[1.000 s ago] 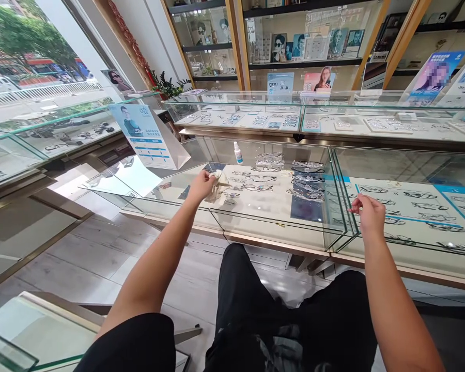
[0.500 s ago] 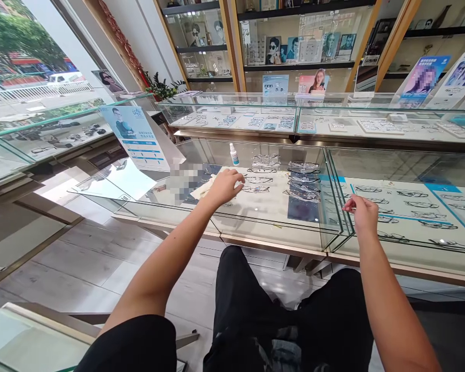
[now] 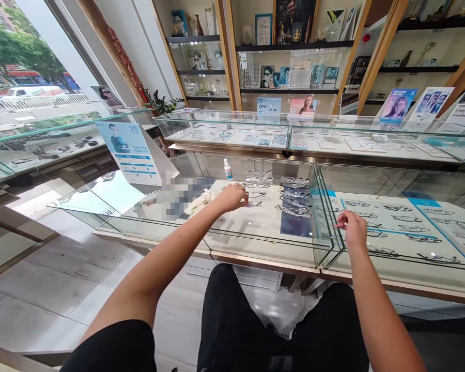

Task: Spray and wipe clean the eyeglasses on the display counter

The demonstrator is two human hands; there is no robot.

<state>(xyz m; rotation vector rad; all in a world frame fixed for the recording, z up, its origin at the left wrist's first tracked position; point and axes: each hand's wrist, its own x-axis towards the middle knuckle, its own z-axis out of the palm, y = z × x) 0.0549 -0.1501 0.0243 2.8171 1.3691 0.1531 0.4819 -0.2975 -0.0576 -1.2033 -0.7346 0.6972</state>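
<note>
My left hand [image 3: 233, 198] reaches over the glass counter, palm down. Its bent fingers close on the left end of a pair of eyeglasses [image 3: 254, 204] in the nearer part of the middle column. Just beyond lies another pair of eyeglasses [image 3: 256, 195]. A crumpled cream cloth [image 3: 202, 201] rests to the left of this hand. My right hand [image 3: 353, 227] is held above the counter's right section, thumb and fingers drawn together. Whatever is between those fingertips, if anything, is too small to make out.
A white spray bottle [image 3: 228, 169] stands behind my left hand. Stacked eyeglasses [image 3: 295, 195] lie on a dark mat [image 3: 294, 225]. More frames [image 3: 397, 207] sit under glass at right. A poster stand [image 3: 128, 154] is at left, with display cases [image 3: 232, 135] behind.
My view has tilted up slightly. My left hand has moved right, away from the cloth, to the eyeglasses, and its fingers have drawn in. My right hand keeps its pinched shape.
</note>
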